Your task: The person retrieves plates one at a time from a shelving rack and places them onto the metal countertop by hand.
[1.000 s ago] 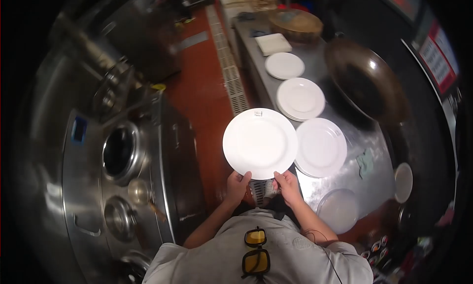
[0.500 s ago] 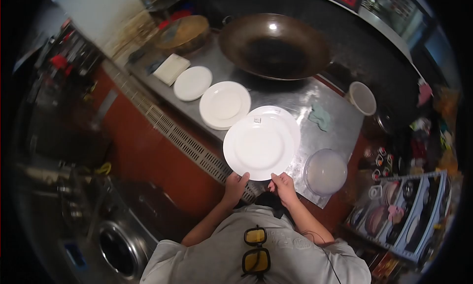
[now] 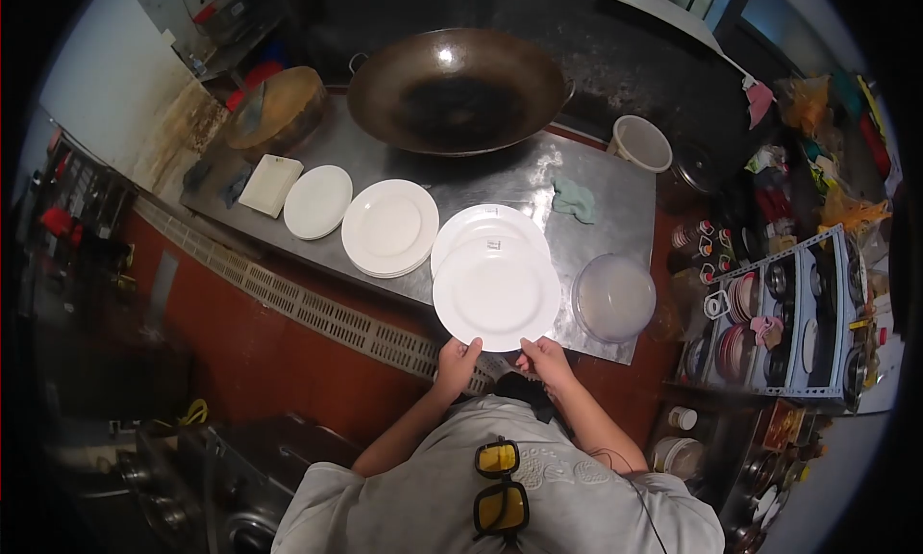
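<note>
A round white plate [image 3: 496,299] with a small dark mark near its far rim is held in front of me by its near edge. My left hand [image 3: 458,364] pinches the rim on the left, thumb on top. On the right, my right hand [image 3: 545,360] grips the same rim, also thumb on top. Behind the held plate, partly covered by it, a second white plate [image 3: 471,225] shows on the metal table. Left of these sit a stack of white plates [image 3: 388,225], smaller round white plates [image 3: 318,201] and rectangular white dishes [image 3: 270,185].
A large wok [image 3: 457,92] stands at the back of the metal table [image 3: 601,217]. A green cloth [image 3: 574,199], a clear-lidded round container [image 3: 613,299] and a white bucket [image 3: 641,143] are to the right. A dish rack [image 3: 784,314] stands far right; a round chopping block [image 3: 277,112] is back left.
The view has turned to the right, so the table things appear further left. The held plate sits slightly lower over the plate behind it, which shows more. Both hands keep their grip.
</note>
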`<state>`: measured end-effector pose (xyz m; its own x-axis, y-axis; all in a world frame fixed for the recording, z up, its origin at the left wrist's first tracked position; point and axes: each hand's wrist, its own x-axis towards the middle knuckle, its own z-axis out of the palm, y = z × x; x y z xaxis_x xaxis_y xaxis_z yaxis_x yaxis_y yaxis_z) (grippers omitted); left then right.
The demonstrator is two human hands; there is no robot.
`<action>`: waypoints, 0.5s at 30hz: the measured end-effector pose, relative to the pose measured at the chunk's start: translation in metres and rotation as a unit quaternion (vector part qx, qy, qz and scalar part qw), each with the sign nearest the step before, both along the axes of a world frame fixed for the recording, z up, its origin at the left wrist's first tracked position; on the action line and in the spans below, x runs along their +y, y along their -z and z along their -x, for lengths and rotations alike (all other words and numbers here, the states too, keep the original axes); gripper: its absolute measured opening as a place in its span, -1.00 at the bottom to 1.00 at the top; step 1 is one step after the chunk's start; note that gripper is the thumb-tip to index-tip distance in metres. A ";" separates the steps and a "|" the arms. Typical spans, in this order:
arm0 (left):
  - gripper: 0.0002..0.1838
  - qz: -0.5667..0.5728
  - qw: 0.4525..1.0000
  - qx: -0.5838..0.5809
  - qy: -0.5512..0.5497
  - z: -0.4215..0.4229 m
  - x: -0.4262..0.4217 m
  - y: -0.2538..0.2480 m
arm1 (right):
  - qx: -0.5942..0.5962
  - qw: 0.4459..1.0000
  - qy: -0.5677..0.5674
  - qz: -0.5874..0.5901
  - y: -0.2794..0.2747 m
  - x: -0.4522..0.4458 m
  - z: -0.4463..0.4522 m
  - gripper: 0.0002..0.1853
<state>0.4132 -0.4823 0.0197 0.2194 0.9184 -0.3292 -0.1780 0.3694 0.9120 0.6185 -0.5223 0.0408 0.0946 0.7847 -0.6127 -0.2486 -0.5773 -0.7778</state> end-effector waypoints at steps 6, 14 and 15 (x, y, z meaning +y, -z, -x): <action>-0.81 0.014 0.996 0.071 0.045 0.013 0.007 0.030 | 0.026 0.997 -0.013 0.070 0.017 0.010 0.002 -0.79; -0.77 0.074 0.991 0.091 0.058 0.018 0.011 0.033 | 0.015 0.997 -0.024 0.069 0.023 0.009 0.004 -0.85; -0.77 0.074 0.991 0.089 0.063 0.018 0.013 0.035 | 0.015 0.997 -0.022 0.066 0.021 0.009 0.004 -0.85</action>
<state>0.3949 -0.4698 -0.0154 0.2555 0.8262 -0.5021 0.0360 0.5108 0.8589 0.6145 -0.5130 0.0196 0.0422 0.7004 -0.7125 -0.2440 -0.6843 -0.6871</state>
